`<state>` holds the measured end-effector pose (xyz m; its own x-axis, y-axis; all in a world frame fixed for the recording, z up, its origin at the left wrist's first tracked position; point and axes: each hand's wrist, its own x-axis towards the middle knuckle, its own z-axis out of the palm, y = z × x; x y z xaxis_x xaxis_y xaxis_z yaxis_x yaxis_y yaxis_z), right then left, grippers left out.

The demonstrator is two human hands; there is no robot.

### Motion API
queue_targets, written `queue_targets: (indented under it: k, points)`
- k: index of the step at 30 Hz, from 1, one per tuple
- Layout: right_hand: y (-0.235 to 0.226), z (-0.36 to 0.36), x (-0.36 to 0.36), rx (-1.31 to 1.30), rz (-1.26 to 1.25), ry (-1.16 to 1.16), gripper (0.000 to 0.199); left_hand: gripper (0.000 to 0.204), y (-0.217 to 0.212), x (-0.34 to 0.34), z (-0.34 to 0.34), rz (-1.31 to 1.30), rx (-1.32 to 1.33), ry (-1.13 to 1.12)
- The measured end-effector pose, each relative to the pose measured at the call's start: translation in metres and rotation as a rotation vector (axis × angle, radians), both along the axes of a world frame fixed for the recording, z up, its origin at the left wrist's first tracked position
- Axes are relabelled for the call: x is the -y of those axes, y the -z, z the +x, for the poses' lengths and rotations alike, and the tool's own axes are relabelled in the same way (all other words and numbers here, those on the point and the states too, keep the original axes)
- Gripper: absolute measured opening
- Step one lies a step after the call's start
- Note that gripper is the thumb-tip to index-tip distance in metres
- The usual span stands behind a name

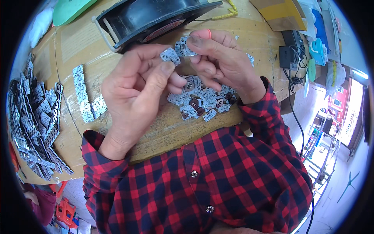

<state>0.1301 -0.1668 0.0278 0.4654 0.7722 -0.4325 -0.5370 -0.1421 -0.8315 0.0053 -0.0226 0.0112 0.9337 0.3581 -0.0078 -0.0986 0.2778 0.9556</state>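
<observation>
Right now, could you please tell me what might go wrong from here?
The flat speckled piece, pinched near its edge by the left hand, could slip and get lost among similar pieces in the loose pile. The left knuckles also look close to the black fan and might bump it.

Red label point(163, 31): on the black fan point(130, 19), print too small to read.
Yellow tape point(231, 11): dark marks, none legible.

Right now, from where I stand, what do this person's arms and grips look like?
The left grip and right grip are bare, ungloved hands. A thin orange-red band circles one right finger. The left sleeve and right sleeve are long, in red-and-dark plaid.
</observation>
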Motion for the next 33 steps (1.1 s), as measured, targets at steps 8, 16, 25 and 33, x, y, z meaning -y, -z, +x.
queue_targets:
  k: [8, 16, 25, 33]
  points:
    - [0.002, 0.002, 0.0, 0.16, -0.083, -0.049, 0.027, 0.012, 0.004, 0.011, 0.006, 0.28, 0.0, -0.032]
    - [0.001, 0.006, 0.002, 0.128, -0.053, -0.055, 0.026, 0.009, 0.005, 0.01, 0.01, 0.329, 0.049, -0.086]
    - [0.008, 0.008, 0.002, 0.045, -0.02, -0.09, 0.024, 0.011, 0.008, 0.013, 0.012, 0.509, 0.092, -0.167]
    - [0.007, 0.01, 0.001, 0.25, -0.052, 0.0, 0.019, 0.012, 0.01, 0.014, 0.009, 0.404, 0.037, -0.173]
